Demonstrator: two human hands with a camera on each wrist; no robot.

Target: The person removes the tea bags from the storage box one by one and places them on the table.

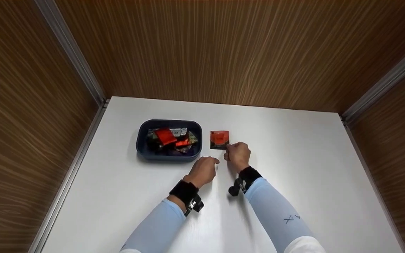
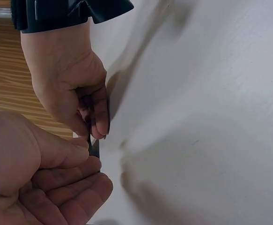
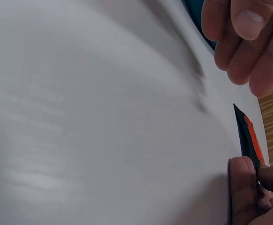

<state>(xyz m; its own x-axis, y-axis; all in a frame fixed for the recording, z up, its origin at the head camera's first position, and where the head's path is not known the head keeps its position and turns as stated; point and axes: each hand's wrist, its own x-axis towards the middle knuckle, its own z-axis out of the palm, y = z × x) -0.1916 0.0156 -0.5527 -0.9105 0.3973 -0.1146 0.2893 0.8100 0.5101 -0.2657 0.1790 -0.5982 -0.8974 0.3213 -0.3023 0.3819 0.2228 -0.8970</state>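
A small flat red-and-black packet [image 1: 219,138] is just right of the blue box. At its lower right corner, my right hand [image 1: 238,154] pinches it between thumb and fingers. In the right wrist view the packet [image 3: 251,138] appears nearly edge-on, running out from the right hand's fingertips. My left hand [image 1: 203,171] is held over the table below the box and packet, apart from both. Its fingers [image 3: 241,63] are loosely bent with nothing between them. The left wrist view shows the packet only as a dark sliver behind the hands.
A dark blue box [image 1: 167,158] to the left contains several packets, red, black and patterned, in a loose pile. Both stand on a white table [image 1: 294,147]. Wood-grain panels [image 1: 223,52] rise along the back and both sides.
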